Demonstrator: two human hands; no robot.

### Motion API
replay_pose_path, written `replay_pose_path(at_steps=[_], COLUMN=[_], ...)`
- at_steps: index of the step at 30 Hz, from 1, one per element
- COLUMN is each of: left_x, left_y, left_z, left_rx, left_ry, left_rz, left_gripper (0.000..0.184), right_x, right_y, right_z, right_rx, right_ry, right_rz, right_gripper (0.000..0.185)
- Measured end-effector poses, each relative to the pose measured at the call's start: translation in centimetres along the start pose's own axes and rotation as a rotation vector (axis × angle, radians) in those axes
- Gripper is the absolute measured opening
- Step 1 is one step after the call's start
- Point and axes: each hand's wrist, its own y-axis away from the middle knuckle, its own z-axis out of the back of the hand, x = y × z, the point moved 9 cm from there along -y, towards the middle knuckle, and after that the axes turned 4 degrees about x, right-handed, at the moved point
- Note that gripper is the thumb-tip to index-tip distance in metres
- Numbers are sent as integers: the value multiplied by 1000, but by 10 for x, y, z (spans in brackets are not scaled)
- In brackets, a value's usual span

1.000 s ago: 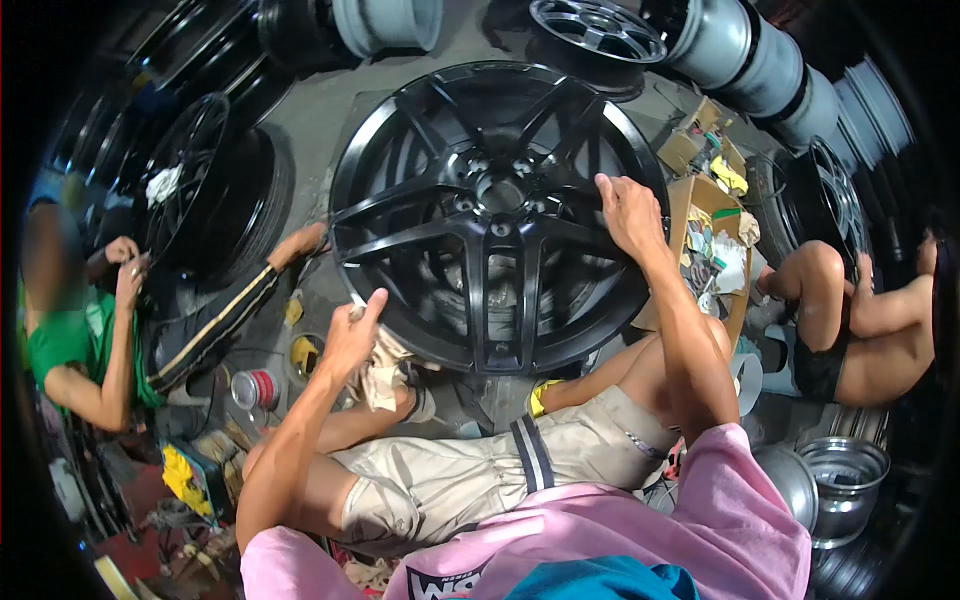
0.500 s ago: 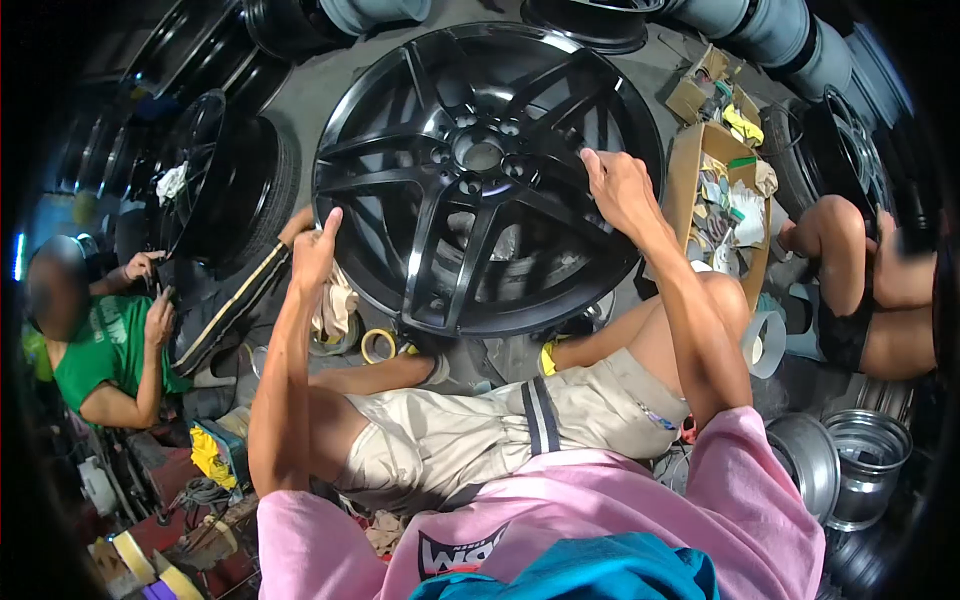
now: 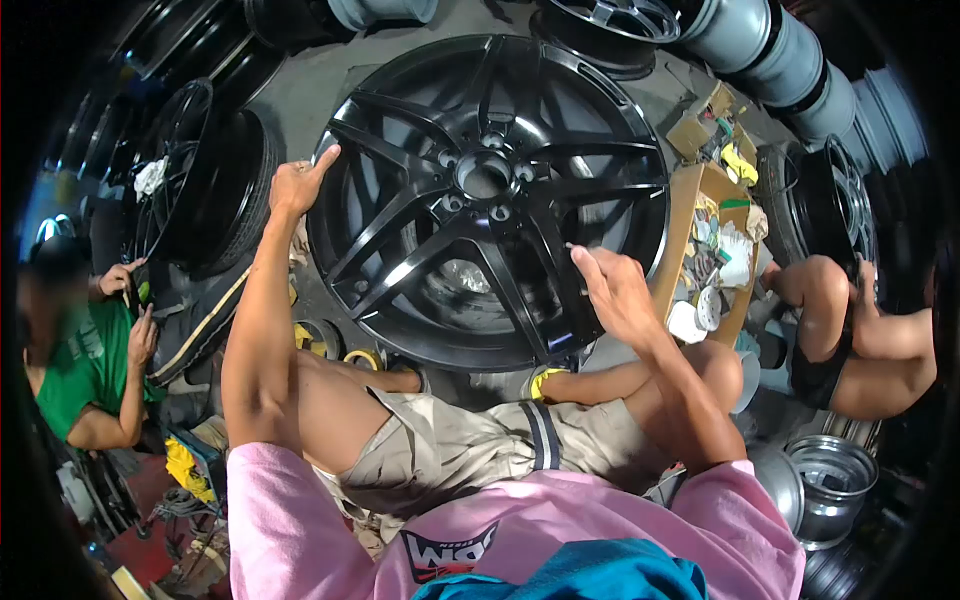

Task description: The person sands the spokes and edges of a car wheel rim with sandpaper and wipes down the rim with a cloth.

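A large glossy black alloy wheel rim (image 3: 480, 245) with split double spokes lies face up in front of my crossed legs. My left hand (image 3: 298, 186) is closed around its outer lip at the upper left, thumb on top and the other fingers hidden underneath. Over the lower right spokes is my right hand (image 3: 617, 292), its fingers curled in and the thumb extended towards a spoke. Whatever may be within those fingers is hidden from view.
A cardboard box (image 3: 742, 300) of sanding discs and scraps stands right of the rim. A person in a green shirt (image 3: 98, 355) sits left by a tyred wheel; another person's bare legs (image 3: 850, 335) are at right. Silver rims (image 3: 832, 480) and grey barrels (image 3: 790, 70) stand around.
The rim has turned clockwise, its spokes now at different angles. My left hand has moved up along with the lip. My right hand has come down towards the lower right spokes.
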Motion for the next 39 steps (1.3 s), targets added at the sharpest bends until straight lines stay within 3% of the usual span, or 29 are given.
replay_pose_path(at_steps=[1, 3, 4, 5, 7, 9, 11, 12, 13, 15, 17, 19, 21, 23, 25, 27, 28, 29, 31, 32, 35, 37, 39], left_x=[-1, 3, -9, -17, -60, -125, -183, -204, -224, -233, -227, -219, -212, -205, -193, -175, -166, -159, -149, -148, -151, -155, -165], left_y=[0, -18, -6, -7, 16, 55, 81, 100, 120, 138, 140, 143, 145, 140, 128, 115, 105, 96, 84, 77, 90, 93, 103], left_z=[7, 26, 53, 76, 99, 70, 21, 3, -14, -32, -32, -26, -24, -17, -11, -9, -6, -6, -7, -11, -9, -16, -30], left_rx=[-55, -106, -256, -270, -251, -75, 50, 91, 130, 126, 178, 168, 159, 97, 80, 86, 68, 51, 36, -5, -101, -165, -201], left_ry=[-53, -105, -71, -5, 253, 662, 495, 357, 216, 39, 77, 74, 34, -2, 17, 47, 38, 45, 3, -172, -186, -216, -254], left_rz=[-9, -99, -93, -99, -115, -233, -665, -765, -867, -868, -803, -793, -812, -776, -731, -668, -639, -657, -626, -702, -710, -752, -818], left_gripper=[90, 88, 84, 83, 70, 61, 54, 55, 56, 62, 68, 70, 70, 75, 77, 82, 75, 68, 64, 61, 59, 57, 56], right_x=[2, 34, 36, 26, 8, 7, -12, -19, 0, 6, 3, 35, 11, 4, 2, 14, 30, 22, 4, 5, -7, 25, -1], right_y=[2, 29, 40, 48, 74, 81, 55, 33, 19, -7, 9, 44, 13, -22, -18, 18, 34, 26, 2, -24, 18, 44, 26], right_z=[6, 39, 52, 51, 31, 29, 41, 56, 75, 74, 40, 22, 33, 68, 46, 5, 1, 7, 46, 69, 16, -2, 30], right_rx=[1, -228, -212, -202, -55, 68, 117, 44, -134, 22, 241, 350, 432, 59, 152, 489, 413, 422, 279, 119, 211, 354, 150], right_ry=[12, -91, 160, 454, 619, 621, 741, 841, 872, 982, 909, 579, 717, 917, 1130, 846, 632, 632, 753, 983, 835, 671, 778], right_rz=[12, 451, 363, 487, 702, 694, 682, 637, 805, 653, 653, 778, 715, 815, 715, 550, 723, 724, 787, 751, 717, 641, 856], right_gripper=[43, 26, 21, 31, 34, 33, 32, 32, 24, 29, 27, 24, 23, 22, 22, 23, 25, 25, 23, 23, 25, 28, 25])
